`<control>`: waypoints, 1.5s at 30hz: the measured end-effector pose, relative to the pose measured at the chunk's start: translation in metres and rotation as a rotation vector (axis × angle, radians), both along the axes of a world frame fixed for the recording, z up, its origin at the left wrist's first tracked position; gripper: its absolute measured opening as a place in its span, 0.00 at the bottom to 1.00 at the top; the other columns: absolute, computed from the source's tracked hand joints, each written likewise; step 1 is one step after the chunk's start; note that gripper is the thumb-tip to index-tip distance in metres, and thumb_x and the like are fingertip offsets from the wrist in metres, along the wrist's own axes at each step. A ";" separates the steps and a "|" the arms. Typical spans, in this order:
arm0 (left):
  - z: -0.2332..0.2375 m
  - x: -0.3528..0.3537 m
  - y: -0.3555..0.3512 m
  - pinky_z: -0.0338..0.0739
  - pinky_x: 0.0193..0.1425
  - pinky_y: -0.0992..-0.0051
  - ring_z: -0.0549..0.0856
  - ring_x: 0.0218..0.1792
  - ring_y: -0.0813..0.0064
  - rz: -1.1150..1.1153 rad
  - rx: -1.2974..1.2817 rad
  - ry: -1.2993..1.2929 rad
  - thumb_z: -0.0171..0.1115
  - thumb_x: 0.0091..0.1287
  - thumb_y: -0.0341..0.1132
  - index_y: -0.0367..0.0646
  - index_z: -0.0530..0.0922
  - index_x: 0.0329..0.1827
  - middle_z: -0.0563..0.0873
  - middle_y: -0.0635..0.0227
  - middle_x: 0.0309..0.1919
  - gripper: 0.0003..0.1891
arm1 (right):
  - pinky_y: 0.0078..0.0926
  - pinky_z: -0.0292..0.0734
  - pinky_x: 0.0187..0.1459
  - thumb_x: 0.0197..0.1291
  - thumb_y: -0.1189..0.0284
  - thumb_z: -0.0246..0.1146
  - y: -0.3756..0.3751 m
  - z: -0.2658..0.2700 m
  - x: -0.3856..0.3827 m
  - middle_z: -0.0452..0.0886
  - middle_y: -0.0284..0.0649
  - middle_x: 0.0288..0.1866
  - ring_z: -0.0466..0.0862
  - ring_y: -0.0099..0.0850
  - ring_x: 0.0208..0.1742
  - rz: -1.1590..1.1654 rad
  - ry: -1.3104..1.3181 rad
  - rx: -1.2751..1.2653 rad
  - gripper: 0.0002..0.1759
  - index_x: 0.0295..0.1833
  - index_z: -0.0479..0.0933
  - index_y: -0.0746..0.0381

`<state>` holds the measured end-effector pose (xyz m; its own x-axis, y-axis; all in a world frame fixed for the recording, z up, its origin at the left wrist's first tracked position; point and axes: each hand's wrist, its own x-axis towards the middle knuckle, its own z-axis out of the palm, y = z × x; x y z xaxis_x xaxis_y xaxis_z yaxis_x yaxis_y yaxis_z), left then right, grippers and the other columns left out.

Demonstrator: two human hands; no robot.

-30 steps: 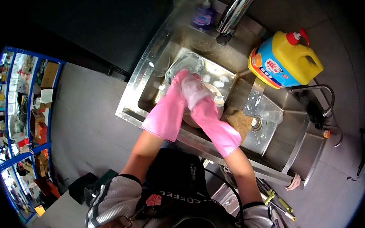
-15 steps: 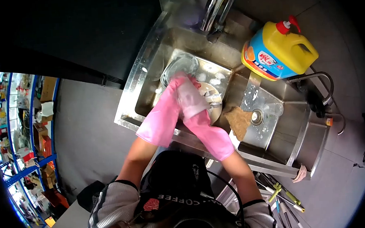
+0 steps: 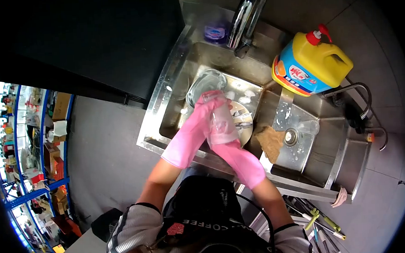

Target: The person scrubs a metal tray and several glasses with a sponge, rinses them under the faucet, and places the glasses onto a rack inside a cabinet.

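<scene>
Both hands wear pink rubber gloves over the left basin. My left hand (image 3: 208,104) is closed round the far end of a clear container (image 3: 224,131), which has white suds on it. My right hand (image 3: 223,146) reaches into or behind the container's near end; pink shows through its wall and the fingers cannot be made out. Beyond my left hand, a soapy glass dish (image 3: 206,83) rests in the basin. A pale plate (image 3: 245,132) with forks on it lies to the right of the container.
A brown cloth (image 3: 270,143) lies by the drain (image 3: 290,137) in the right basin. Behind stand a faucet (image 3: 245,19), a purple container (image 3: 215,33) and a yellow soap bottle (image 3: 320,63). A pink rag (image 3: 340,197) hangs at the front edge.
The view has shifted, so the sink sits lower and further right. The clear container has come nearer the body and more of it shows. The purple container has come into clear view.
</scene>
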<state>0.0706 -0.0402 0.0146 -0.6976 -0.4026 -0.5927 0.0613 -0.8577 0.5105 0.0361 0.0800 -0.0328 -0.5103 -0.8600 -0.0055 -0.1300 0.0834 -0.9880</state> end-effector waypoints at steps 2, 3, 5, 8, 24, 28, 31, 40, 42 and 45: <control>-0.016 -0.003 -0.008 0.86 0.45 0.59 0.89 0.44 0.60 0.038 0.086 0.017 0.64 0.63 0.25 0.42 0.76 0.60 0.88 0.55 0.45 0.21 | 0.30 0.64 0.71 0.75 0.66 0.47 0.013 -0.016 0.012 0.67 0.44 0.72 0.68 0.34 0.72 -0.012 -0.011 0.021 0.26 0.74 0.62 0.61; -0.040 -0.008 -0.017 0.86 0.45 0.58 0.89 0.44 0.59 0.048 0.125 0.013 0.64 0.63 0.26 0.42 0.76 0.60 0.87 0.55 0.45 0.21 | 0.31 0.64 0.72 0.75 0.65 0.46 0.021 -0.026 0.019 0.67 0.44 0.73 0.67 0.35 0.74 -0.020 -0.033 0.037 0.26 0.75 0.61 0.61; -0.043 -0.007 -0.014 0.86 0.48 0.60 0.88 0.46 0.60 0.053 0.107 -0.001 0.63 0.65 0.29 0.42 0.76 0.61 0.88 0.55 0.46 0.20 | 0.29 0.60 0.74 0.75 0.65 0.47 0.028 -0.035 0.022 0.64 0.42 0.77 0.64 0.32 0.77 -0.010 -0.217 0.100 0.29 0.79 0.58 0.59; -0.008 -0.002 0.000 0.85 0.51 0.61 0.88 0.47 0.61 0.044 0.007 -0.026 0.62 0.67 0.32 0.40 0.76 0.62 0.88 0.55 0.47 0.20 | 0.18 0.63 0.70 0.75 0.67 0.52 -0.007 0.044 -0.006 0.70 0.37 0.74 0.69 0.27 0.73 -0.003 -0.034 0.468 0.28 0.79 0.60 0.56; -0.008 -0.007 -0.023 0.85 0.50 0.62 0.87 0.46 0.62 -0.066 0.234 -0.003 0.64 0.67 0.45 0.39 0.80 0.52 0.87 0.56 0.43 0.19 | 0.31 0.77 0.56 0.44 0.78 0.73 -0.028 0.031 -0.025 0.78 0.41 0.52 0.81 0.31 0.48 0.088 -0.424 -0.373 0.53 0.78 0.55 0.61; -0.003 -0.012 -0.016 0.83 0.49 0.65 0.86 0.47 0.67 0.031 0.188 0.024 0.61 0.70 0.41 0.39 0.80 0.52 0.87 0.59 0.46 0.15 | 0.29 0.75 0.64 0.52 0.84 0.65 -0.016 0.041 -0.015 0.76 0.47 0.61 0.82 0.38 0.55 -0.044 -0.012 0.104 0.37 0.70 0.65 0.66; -0.020 -0.014 -0.016 0.85 0.52 0.59 0.86 0.50 0.60 0.093 0.147 0.076 0.62 0.70 0.39 0.41 0.78 0.57 0.86 0.56 0.49 0.16 | 0.30 0.76 0.64 0.47 0.86 0.63 -0.022 0.055 -0.014 0.74 0.50 0.65 0.78 0.41 0.64 -0.127 -0.324 0.135 0.38 0.69 0.65 0.68; -0.006 -0.012 0.002 0.86 0.53 0.50 0.86 0.48 0.54 0.228 0.046 0.222 0.65 0.66 0.35 0.44 0.76 0.58 0.85 0.54 0.47 0.18 | 0.40 0.89 0.47 0.58 0.82 0.62 -0.020 0.047 -0.020 0.75 0.57 0.61 0.82 0.46 0.58 -0.441 -1.511 -0.545 0.27 0.63 0.68 0.77; -0.001 -0.016 -0.008 0.86 0.53 0.50 0.86 0.48 0.54 0.215 0.032 0.219 0.66 0.65 0.36 0.44 0.76 0.57 0.84 0.54 0.47 0.18 | 0.26 0.87 0.36 0.60 0.82 0.63 -0.010 0.041 -0.026 0.76 0.55 0.61 0.84 0.39 0.54 -0.303 -1.420 -0.451 0.27 0.64 0.68 0.76; 0.000 -0.016 -0.013 0.85 0.53 0.53 0.85 0.49 0.53 0.192 0.083 0.218 0.67 0.65 0.40 0.42 0.76 0.55 0.84 0.54 0.47 0.19 | 0.25 0.85 0.35 0.63 0.80 0.65 -0.011 0.054 -0.015 0.80 0.49 0.57 0.85 0.32 0.47 -0.495 -0.978 -0.188 0.22 0.61 0.72 0.74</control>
<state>0.0545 -0.0527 0.0148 -0.7278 -0.4958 -0.4737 0.3266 -0.8581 0.3963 0.0215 0.0689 0.0211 -0.6443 -0.5921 -0.4840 0.7182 -0.2508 -0.6491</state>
